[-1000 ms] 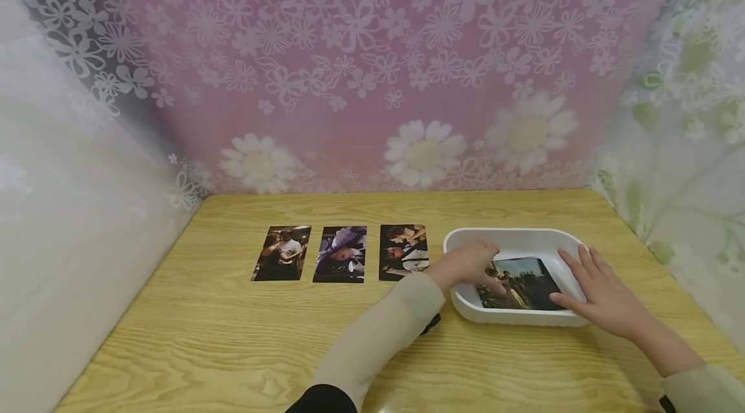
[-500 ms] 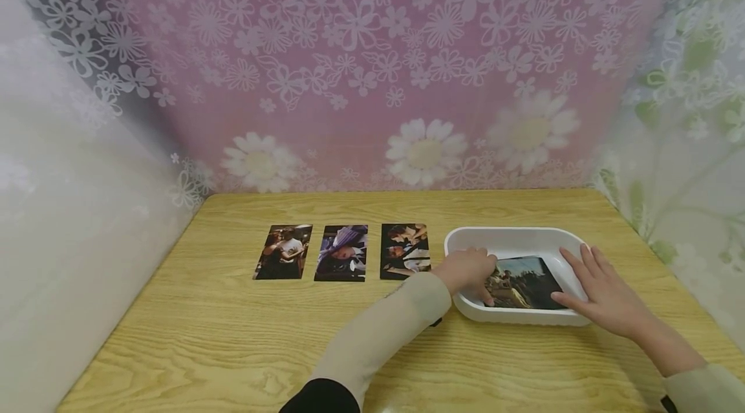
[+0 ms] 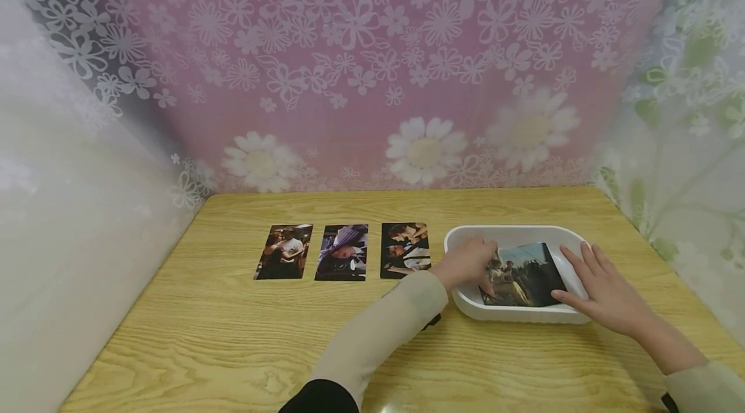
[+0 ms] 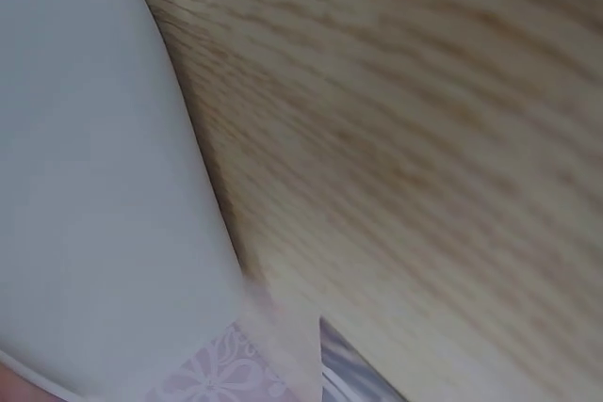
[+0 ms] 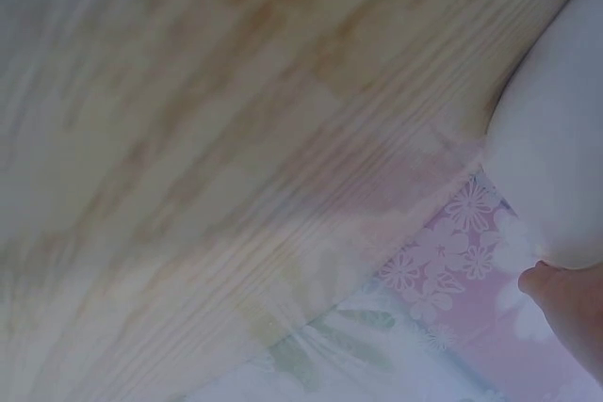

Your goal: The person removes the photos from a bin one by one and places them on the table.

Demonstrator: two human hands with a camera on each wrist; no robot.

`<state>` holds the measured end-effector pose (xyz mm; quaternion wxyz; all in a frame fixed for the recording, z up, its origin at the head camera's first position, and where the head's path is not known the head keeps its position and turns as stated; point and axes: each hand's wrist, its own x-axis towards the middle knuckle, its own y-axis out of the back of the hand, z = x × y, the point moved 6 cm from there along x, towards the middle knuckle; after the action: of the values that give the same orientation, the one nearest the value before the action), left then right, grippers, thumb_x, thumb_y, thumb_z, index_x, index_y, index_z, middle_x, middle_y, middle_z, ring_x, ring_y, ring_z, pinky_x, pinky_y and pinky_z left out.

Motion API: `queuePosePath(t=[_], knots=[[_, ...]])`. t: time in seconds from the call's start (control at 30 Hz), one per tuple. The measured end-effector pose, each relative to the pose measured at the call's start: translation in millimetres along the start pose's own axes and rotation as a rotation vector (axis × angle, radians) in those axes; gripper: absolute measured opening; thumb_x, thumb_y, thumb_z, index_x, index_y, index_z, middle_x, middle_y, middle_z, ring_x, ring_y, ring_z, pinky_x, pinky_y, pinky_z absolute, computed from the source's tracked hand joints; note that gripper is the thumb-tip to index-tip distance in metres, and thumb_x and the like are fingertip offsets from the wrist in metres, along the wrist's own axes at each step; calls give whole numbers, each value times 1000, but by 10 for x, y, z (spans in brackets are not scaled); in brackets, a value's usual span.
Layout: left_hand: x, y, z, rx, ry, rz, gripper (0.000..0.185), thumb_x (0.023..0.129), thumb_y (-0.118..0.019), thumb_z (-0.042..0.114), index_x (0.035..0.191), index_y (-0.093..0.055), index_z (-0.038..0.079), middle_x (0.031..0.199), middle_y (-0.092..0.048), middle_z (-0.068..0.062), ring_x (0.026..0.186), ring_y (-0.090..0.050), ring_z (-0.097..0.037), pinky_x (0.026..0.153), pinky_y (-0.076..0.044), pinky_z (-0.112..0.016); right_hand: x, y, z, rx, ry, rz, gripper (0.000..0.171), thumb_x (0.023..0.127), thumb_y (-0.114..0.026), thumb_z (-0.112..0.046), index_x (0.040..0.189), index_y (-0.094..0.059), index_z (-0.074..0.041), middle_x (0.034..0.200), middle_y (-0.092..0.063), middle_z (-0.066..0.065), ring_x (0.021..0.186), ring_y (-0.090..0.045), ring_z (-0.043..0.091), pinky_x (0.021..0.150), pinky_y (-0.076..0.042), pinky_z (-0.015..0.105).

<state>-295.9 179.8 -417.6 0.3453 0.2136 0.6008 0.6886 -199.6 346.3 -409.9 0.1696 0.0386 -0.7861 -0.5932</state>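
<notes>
A white tray [image 3: 460, 238] stands at the right of the wooden table [image 3: 233, 335]. In it a dark photo [image 3: 526, 274] is tilted up, its far edge raised. My left hand [image 3: 468, 263] pinches the photo's left edge inside the tray. My right hand [image 3: 599, 290] lies flat with straight fingers on the tray's right rim, fingertips touching the photo's right corner. The left wrist view shows the tray's white wall [image 4: 94, 185] against the wood. In the right wrist view the tray's wall [image 5: 565, 167] and a fingertip [image 5: 570, 313] show.
Three photos lie in a row left of the tray: left photo [image 3: 283, 251], middle photo [image 3: 342, 253], right photo [image 3: 405, 250]. A pink floral curtain [image 3: 372, 64] backs the table. Pale curtains hang at both sides.
The photo in the tray has been lifted: it lay flat, now its far edge stands up. My left hand shifted slightly on its left edge. The right hand stayed put.
</notes>
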Motion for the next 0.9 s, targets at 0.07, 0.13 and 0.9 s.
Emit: queuePosePath(t=[0.07, 0.13, 0.9], knots=[[3, 9, -13, -17, -2, 14, 56, 58, -76, 44, 101, -48, 22, 88, -45, 8, 77, -41, -7, 63, -37, -21, 5, 3, -7, -1, 2, 1, 85, 83, -58, -37, 143, -3, -10, 137, -2, 37, 127, 17, 34, 100, 12, 46], [-3, 30, -16, -15, -4, 35, 55, 58, -76, 43, 101, -48, 21, 86, -46, 8, 77, -42, -6, 63, -37, -21, 8, 6, -15, -3, 1, 1, 86, 83, -58, -37, 143, -3, -10, 137, -2, 37, 127, 18, 34, 100, 12, 45], [-336, 508, -439, -957, 274, 559, 25, 86, -55, 10, 111, -56, 11, 79, -61, -5, 35, -25, -9, 38, -28, -23, 23, 39, 1, -5, -7, 2, 85, 83, -58, -38, 143, -6, -7, 135, -6, 39, 127, 13, 40, 100, 10, 47]])
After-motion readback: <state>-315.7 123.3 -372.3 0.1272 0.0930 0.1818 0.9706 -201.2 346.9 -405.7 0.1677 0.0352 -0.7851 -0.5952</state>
